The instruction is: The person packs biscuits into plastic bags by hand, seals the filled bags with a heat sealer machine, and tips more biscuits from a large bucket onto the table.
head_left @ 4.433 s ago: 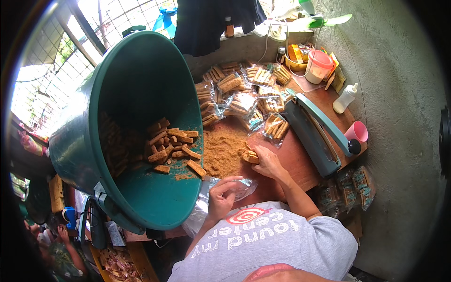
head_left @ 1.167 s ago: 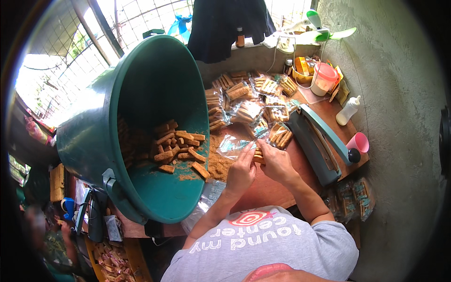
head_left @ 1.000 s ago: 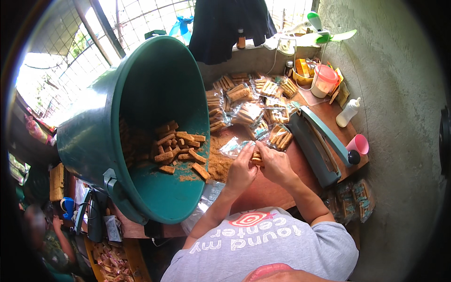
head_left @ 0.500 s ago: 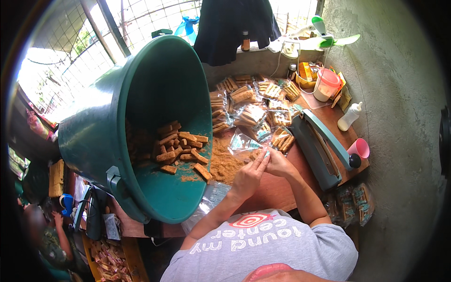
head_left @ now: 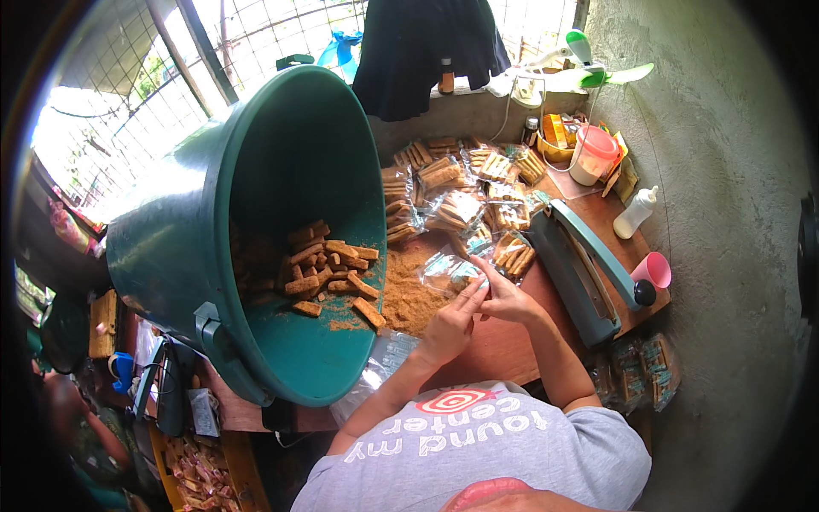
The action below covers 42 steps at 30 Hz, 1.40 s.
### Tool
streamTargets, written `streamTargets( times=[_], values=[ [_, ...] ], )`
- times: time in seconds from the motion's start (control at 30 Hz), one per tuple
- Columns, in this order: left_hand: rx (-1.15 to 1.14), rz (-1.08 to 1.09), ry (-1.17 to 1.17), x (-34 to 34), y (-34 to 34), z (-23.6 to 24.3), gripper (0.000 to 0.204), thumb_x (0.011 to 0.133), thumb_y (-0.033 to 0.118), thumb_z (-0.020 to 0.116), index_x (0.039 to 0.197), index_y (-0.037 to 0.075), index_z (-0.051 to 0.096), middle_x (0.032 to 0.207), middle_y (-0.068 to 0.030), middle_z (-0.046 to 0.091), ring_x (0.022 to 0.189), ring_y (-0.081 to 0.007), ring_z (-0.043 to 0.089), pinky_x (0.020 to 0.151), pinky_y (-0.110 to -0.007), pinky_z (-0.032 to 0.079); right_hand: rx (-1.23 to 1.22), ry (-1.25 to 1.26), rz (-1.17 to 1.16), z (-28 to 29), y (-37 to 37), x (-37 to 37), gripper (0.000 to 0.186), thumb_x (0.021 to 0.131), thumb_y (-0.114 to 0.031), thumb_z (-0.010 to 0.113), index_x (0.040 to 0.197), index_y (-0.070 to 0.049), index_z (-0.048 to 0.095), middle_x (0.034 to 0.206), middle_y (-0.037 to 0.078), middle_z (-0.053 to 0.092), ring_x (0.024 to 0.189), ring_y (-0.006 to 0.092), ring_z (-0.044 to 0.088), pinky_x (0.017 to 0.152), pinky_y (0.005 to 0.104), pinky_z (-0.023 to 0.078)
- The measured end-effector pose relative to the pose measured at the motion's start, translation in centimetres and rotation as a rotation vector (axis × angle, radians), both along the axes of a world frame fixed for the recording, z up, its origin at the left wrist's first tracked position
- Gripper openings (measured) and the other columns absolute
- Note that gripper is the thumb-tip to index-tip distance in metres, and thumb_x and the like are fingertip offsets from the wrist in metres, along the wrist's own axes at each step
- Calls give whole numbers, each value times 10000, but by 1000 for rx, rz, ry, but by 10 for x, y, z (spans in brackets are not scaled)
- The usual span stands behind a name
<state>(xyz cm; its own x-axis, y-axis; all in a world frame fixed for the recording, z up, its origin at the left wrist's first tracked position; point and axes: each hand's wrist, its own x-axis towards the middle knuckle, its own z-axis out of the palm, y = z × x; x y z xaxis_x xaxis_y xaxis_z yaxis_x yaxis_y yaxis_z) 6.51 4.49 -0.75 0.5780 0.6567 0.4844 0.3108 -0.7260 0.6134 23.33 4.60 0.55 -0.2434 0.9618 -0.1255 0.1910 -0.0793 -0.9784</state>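
Observation:
Over the table, my left hand [head_left: 450, 331] and my right hand [head_left: 509, 299] meet at the near end of a small clear plastic bag [head_left: 445, 270] with pale blue-green print. Both sets of fingers pinch it; some brown sticks show inside, partly hidden by the hands. Beneath and left of the bag spreads a heap of brown crumbs [head_left: 408, 294]. To the left, a big green tub [head_left: 294, 375] lies tipped on its side, mouth toward me, with loose brown sticks [head_left: 328, 263] on its lower wall. Filled bags of sticks [head_left: 456, 207] are piled beyond my hands.
A bag sealer [head_left: 580, 273] stands right of my hands, beside a pink cup [head_left: 653, 270] and a squeeze bottle [head_left: 636, 212]. Flat plastic bags [head_left: 394, 352] lie near my left forearm. At the lower left are a crate of packets [head_left: 200, 478] and another person [head_left: 98, 435].
My right-hand fingers have shifted up along the bag. The bag has turned and lies flatter, its raised corner lower than before. The co-worker's arm at lower left has moved down.

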Motion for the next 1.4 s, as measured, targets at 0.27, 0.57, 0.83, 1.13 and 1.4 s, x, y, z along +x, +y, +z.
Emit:
streamTargets(
  times=[0.27,0.57,0.83,1.13,1.4],
  values=[
    [-892,-50,-509,-21,18,0,586,807,-105,491,1360,25,345,1320,-125,455,932,-160,620,776,-250,521,188,-148,-138,55,-14,0,443,769,-99,667,1194,-58,547,1231,113,497,1018,219,585,825,346,500],
    [-1149,-230,-700,-34,24,5,609,825,5,599,1355,-37,302,1233,-111,491,893,-146,614,755,-269,530,587,-400,118,6,-2,-13,218,773,-74,620,983,-113,667,1089,83,601,1086,254,528,930,396,383],
    [-1069,-209,-746,-12,16,-25,504,804,49,666,1243,-21,430,1072,-75,578,954,-152,583,827,-292,486,385,-207,-141,-7,-2,-17,191,848,-166,594,974,-35,653,794,105,658,635,236,639,614,319,501],
    [-1410,-396,-623,-18,14,-37,425,781,90,707,1152,33,508,1009,-32,594,884,-107,578,763,-255,476,206,-329,-148,22,-8,-16,260,912,-201,533,1039,7,623,895,97,670,798,135,615,705,262,487],
    [-1405,-505,-571,-26,17,-38,421,733,93,746,1094,36,538,974,-7,593,864,-93,568,752,-254,464,121,-158,-194,14,-6,-10,265,920,-210,529,939,26,648,791,61,654,742,81,570,663,236,463]
  ],
)
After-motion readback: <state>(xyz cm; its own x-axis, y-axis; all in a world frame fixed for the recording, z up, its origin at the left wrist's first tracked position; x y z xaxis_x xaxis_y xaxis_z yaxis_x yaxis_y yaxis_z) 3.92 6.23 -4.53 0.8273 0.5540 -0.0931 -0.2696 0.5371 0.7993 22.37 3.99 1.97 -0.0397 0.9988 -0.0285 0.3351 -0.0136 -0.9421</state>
